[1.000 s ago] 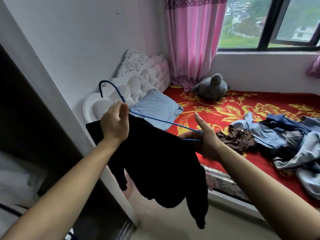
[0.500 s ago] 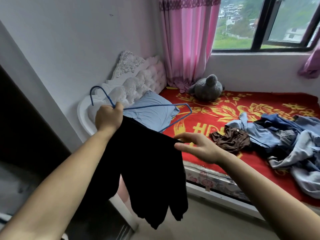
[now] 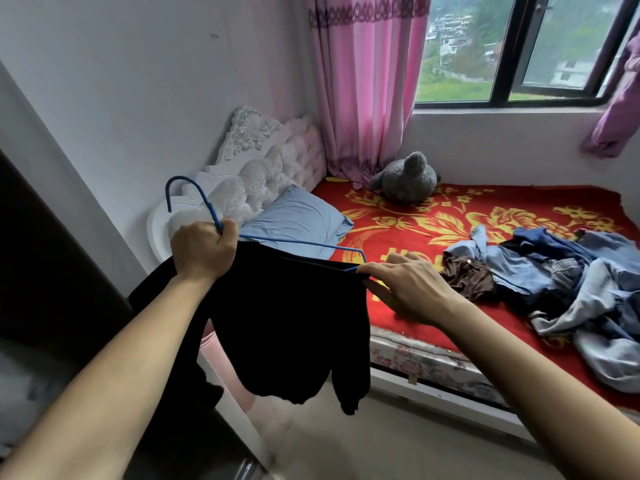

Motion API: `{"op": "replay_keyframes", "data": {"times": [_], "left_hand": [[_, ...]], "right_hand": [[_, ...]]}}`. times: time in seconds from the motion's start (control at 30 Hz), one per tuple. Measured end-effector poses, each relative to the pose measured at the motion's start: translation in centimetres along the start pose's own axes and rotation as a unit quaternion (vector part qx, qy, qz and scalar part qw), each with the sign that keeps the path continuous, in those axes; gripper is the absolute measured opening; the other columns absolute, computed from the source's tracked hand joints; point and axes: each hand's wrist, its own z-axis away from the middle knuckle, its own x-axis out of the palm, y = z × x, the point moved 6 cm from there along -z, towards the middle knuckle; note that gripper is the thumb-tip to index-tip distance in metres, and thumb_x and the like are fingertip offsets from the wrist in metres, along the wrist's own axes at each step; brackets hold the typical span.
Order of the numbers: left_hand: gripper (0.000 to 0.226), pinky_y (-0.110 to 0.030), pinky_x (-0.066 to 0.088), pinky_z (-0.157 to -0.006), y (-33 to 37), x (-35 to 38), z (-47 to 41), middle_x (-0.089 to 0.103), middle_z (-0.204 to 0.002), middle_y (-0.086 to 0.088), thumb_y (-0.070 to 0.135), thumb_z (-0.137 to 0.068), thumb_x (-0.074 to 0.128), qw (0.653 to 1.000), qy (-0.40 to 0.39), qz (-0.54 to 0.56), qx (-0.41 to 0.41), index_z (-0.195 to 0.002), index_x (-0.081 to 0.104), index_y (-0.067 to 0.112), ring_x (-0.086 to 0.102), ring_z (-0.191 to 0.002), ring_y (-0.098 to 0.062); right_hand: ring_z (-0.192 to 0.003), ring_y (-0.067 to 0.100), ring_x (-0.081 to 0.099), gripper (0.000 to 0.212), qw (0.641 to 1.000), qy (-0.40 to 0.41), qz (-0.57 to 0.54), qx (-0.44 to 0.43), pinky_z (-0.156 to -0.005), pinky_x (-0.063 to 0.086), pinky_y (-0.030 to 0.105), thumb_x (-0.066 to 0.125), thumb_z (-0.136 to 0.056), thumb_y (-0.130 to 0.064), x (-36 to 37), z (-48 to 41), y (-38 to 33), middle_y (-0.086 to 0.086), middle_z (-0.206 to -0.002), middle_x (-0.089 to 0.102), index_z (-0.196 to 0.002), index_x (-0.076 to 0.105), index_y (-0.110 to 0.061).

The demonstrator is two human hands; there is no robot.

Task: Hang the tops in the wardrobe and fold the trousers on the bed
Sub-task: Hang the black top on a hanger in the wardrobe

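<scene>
A black top [image 3: 287,327] hangs in front of me from a blue wire hanger [image 3: 194,195]. My left hand [image 3: 202,251] grips the hanger at the base of its hook, fist closed. My right hand [image 3: 405,285] pinches the top's shoulder edge at the hanger's right end. The dark wardrobe opening [image 3: 52,271] is at the left. On the bed [image 3: 415,223], a heap of denim and blue clothes [image 3: 568,275] lies at the right with a brown garment [image 3: 467,275] beside it.
A blue pillow [image 3: 298,220] lies by the white tufted headboard [image 3: 256,161]. A grey plush toy [image 3: 405,178] sits under the pink curtain [image 3: 367,81]. The window [image 3: 519,50] is behind the bed. Tiled floor [image 3: 398,441] runs between bed and wardrobe.
My right hand let go of the hanger's bar, opened briefly, and now pinches the top's shoulder at the hanger end. The top has been pulled further onto the hanger.
</scene>
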Motion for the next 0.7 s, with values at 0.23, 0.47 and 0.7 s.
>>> {"op": "replay_keyframes", "data": {"times": [0.23,0.47,0.7], "left_hand": [[0.066,-0.034,0.037,-0.052,0.0,1.1,0.2,0.050,-0.043,-0.023,0.041,-0.083,0.030,0.999,-0.045,0.019,0.003,-0.049,0.057,-0.009,0.056,-0.045,-0.039],[0.063,-0.031,0.044,-0.049,4.3,3.8,2.7,0.052,-0.042,-0.019,0.041,-0.085,0.031,0.983,-0.125,-0.016,0.130,-0.045,0.056,0.000,0.055,-0.040,-0.035],[0.073,-0.029,0.031,-0.046,10.4,5.0,2.7,0.039,-0.039,0.000,0.070,-0.090,0.034,0.981,-0.134,0.050,0.131,-0.043,0.032,0.014,0.043,-0.040,-0.023]], "right_hand": [[-0.068,0.026,0.070,0.022,0.998,0.047,-0.045,0.007,-0.050,0.039,0.029,0.057,-0.098,-0.046,-1.7,0.7,0.7,-0.007,-0.093,0.076,-0.117,0.064,-0.039],[-0.073,0.025,0.072,0.018,0.998,0.022,-0.021,0.057,-0.051,0.045,0.031,0.067,-0.094,-0.037,-2.9,3.5,3.4,-0.004,-0.087,0.077,-0.110,0.073,-0.032],[-0.099,0.024,0.063,0.024,0.993,0.019,-0.105,0.053,-0.080,0.052,0.034,0.064,-0.088,-0.009,-3.9,1.2,2.6,0.000,-0.103,0.072,-0.110,0.071,-0.017]]}}
